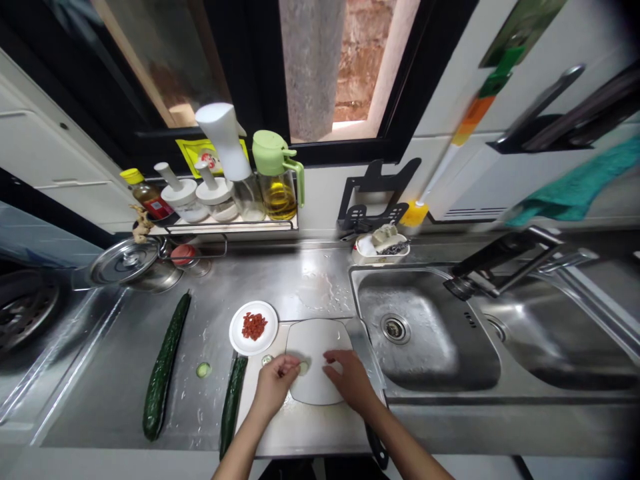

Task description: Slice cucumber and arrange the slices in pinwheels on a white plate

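In the head view, the work looks to be at an early stage. Some cutting seems done: a slice [303, 367] is over the plate [317, 333], and a cut end [203, 369] lies alone on the tabletop [210, 417]. Most of the cucumber seems left: a long one [165, 373] lies whole-looking at far left, and another [233, 400] lies along the left edge of the board [305, 433]. The berries [255, 326] sit heaped in the dish [273, 319], just beyond the board.

The left hand [276, 381] reaches in over the plate's left edge, thumb and forefinger pinched together on the slice. The right hand [349, 379] comes from the opposite side, fingers curled inward, wrist bent toward the left hand but apart from it; blur hides whether its fingertips are closed on anything.
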A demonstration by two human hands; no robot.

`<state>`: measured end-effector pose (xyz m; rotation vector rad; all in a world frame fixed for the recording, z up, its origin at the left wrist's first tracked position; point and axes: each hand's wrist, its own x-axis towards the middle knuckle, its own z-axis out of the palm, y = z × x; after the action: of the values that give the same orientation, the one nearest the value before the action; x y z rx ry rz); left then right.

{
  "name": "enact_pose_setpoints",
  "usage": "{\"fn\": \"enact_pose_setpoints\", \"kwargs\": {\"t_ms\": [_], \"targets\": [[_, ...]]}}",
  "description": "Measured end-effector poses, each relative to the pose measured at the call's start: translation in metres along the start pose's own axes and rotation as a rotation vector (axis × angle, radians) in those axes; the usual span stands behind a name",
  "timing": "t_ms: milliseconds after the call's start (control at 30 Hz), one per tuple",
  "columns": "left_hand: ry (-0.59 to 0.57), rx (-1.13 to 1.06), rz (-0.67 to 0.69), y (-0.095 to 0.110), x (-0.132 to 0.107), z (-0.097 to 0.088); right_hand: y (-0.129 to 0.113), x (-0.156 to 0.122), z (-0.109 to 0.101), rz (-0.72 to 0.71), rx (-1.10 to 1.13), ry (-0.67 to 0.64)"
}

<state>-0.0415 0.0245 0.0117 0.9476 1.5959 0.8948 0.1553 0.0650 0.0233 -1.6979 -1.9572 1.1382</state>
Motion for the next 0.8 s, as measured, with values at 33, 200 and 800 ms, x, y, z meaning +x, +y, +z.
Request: {"fn": "enact_pose_setpoints", "kwargs": {"t_ms": [33, 200, 800], "targets": [[-0.028, -0.033, -0.007, 0.002, 0.001, 0.005, -0.002, 0.003, 0.003, 0.012, 0.078, -0.017], [-0.102, -0.126, -0.056, 0.006, 0.003, 0.018, -0.007, 0.011, 0.013, 0.082, 0.352, -0.102], [-0.160, -0.355, -0.509, 0.007, 0.012, 0.021, -0.018, 0.013, 0.001, -0.049, 0.268, -0.101]]}}
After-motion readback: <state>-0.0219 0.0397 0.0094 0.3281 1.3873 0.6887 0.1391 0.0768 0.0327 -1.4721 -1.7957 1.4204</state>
